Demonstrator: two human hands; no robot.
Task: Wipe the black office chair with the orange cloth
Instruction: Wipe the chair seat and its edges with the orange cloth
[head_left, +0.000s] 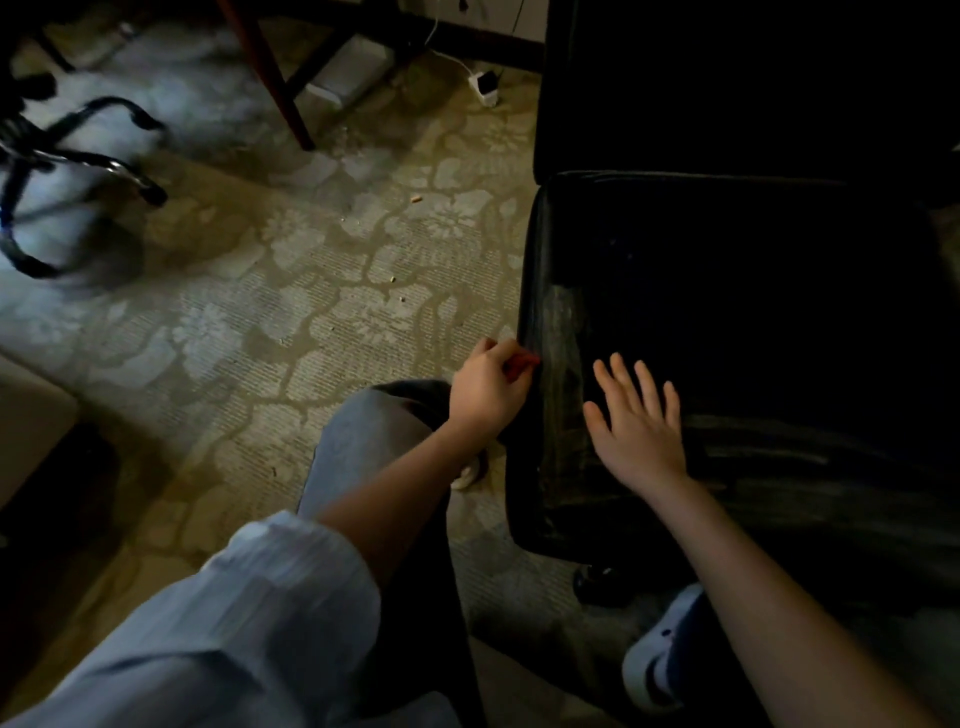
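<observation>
Patterned carpet (322, 291) flanks the black office chair (727, 312); left hand (485, 387) clenches orange cloth (522, 364) against its seat edge, right hand (636, 421) splayed flat.

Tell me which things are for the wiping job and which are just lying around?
For the job: chair, cloth in the left hand, right hand flat on the seat.

Just lying about: other chair's base, power strip, crumbs on the carpet.
</observation>
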